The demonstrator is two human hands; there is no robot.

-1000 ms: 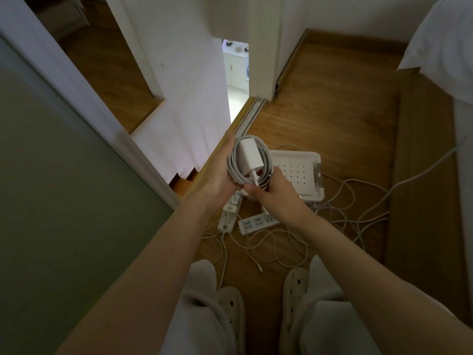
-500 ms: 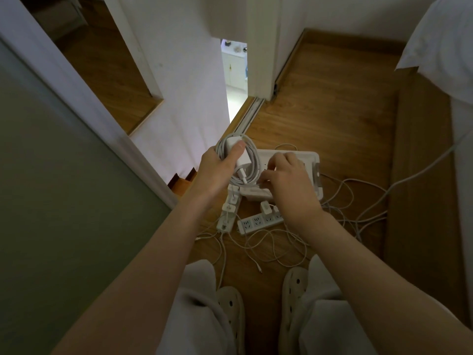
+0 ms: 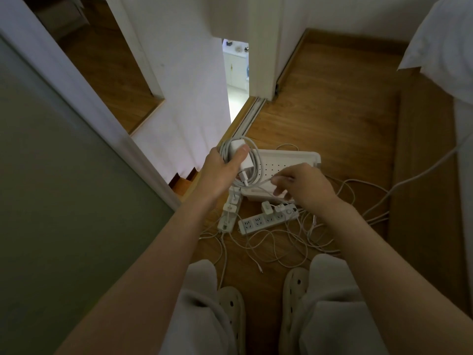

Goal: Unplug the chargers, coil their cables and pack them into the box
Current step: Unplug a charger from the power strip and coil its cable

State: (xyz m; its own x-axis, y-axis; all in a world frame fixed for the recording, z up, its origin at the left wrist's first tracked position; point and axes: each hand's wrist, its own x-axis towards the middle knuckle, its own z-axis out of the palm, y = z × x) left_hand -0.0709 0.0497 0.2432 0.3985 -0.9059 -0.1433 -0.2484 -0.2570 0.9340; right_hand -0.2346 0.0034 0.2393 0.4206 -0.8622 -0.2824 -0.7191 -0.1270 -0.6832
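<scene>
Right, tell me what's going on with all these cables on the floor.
A person is packing chargers. The left hand grips a white charger with its coiled cable, thumb across the charger. The right hand pinches the loose end of that cable. The open white box sits on the wooden floor below them. Several small chargers are still plugged into two power strips, amid loose cables.

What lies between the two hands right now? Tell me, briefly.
In the head view, a loose cable end runs from the coiled charger gripped by the left hand to the right hand, with the white box below it.
</scene>
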